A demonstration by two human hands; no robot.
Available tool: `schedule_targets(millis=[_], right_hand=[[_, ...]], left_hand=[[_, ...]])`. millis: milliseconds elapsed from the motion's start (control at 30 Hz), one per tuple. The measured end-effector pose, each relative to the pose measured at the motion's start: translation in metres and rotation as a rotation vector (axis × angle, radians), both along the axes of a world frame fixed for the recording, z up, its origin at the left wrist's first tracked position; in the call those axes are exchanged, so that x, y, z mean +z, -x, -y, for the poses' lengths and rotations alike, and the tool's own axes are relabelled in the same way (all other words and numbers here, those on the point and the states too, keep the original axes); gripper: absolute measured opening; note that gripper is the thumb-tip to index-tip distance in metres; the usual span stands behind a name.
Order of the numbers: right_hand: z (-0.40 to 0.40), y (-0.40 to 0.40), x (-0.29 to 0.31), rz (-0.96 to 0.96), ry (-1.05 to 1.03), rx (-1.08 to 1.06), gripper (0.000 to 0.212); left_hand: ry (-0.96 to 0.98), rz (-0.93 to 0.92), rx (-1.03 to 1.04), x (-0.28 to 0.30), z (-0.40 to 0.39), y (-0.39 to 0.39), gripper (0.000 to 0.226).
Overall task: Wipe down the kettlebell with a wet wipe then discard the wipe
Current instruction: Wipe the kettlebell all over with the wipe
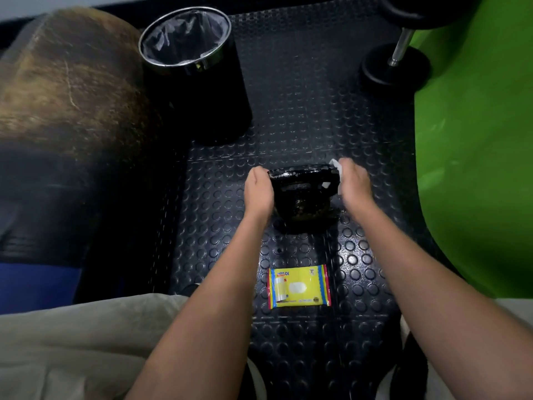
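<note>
A black kettlebell [301, 197] stands on the studded black floor mat [302, 111] in the middle of the head view. My left hand [258, 190] grips the left end of its handle. My right hand [354, 183] presses a white wet wipe [336, 166] against the right end of the handle; most of the wipe is hidden under my fingers. A black bin with a chrome rim and a grey liner [184, 39] stands open at the far left of the mat.
A yellow wet-wipe pack [300, 285] lies flat on the mat between my forearms, nearer to me than the kettlebell. A green wall or panel [476, 140] rises on the right, a dumbbell [396, 62] behind it. A worn brown cushion [66, 82] fills the left.
</note>
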State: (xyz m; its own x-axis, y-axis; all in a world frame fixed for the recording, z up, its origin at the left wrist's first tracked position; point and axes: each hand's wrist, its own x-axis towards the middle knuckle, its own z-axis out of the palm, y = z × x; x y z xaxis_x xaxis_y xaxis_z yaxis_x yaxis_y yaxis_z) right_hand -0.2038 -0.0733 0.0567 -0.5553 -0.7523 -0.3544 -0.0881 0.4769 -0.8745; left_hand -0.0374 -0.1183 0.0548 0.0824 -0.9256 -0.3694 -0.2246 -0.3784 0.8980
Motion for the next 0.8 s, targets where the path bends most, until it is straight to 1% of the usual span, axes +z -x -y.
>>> schedule_targets(millis=[67, 133, 200, 267, 333, 400, 500, 600, 700, 800], right_hand=[[0.011, 0.009, 0.009, -0.004, -0.116, 0.121, 0.033], [0.022, 0.013, 0.023, -0.133, -0.23, 0.278, 0.035], [0.032, 0.005, 0.037, -0.375, -0.297, 0.458, 0.036], [0.037, -0.014, 0.051, -0.633, -0.324, 0.609, 0.042], [0.038, -0.033, 0.058, -0.802, -0.318, 0.664, 0.047], [0.036, -0.044, 0.059, -0.918, -0.288, 0.707, 0.046], [0.029, -0.054, 0.053, -1.085, -0.18, 0.719, 0.044], [0.019, -0.068, 0.037, -1.201, -0.05, 0.57, 0.045], [0.012, -0.076, 0.021, -1.205, 0.119, 0.428, 0.045], [0.004, -0.074, 0.005, -1.171, 0.265, 0.406, 0.043]], left_hand=[[-0.003, 0.006, 0.009, 0.0, 0.003, -0.001, 0.022], [-0.007, 0.009, 0.016, 0.0, 0.006, -0.002, 0.022], [-0.006, 0.002, 0.021, -0.001, 0.007, -0.002, 0.023], [0.009, -0.005, 0.024, -0.003, 0.006, -0.002, 0.026], [0.013, -0.003, 0.026, -0.005, 0.005, -0.002, 0.028], [0.005, 0.001, 0.033, -0.005, 0.005, -0.002, 0.027], [0.011, -0.007, 0.04, -0.006, 0.005, -0.003, 0.025], [0.009, 0.02, 0.032, -0.004, 0.004, -0.002, 0.025], [-0.01, 0.02, 0.026, -0.004, 0.005, -0.003, 0.028], [-0.004, 0.028, 0.01, -0.004, 0.006, -0.004, 0.027]])
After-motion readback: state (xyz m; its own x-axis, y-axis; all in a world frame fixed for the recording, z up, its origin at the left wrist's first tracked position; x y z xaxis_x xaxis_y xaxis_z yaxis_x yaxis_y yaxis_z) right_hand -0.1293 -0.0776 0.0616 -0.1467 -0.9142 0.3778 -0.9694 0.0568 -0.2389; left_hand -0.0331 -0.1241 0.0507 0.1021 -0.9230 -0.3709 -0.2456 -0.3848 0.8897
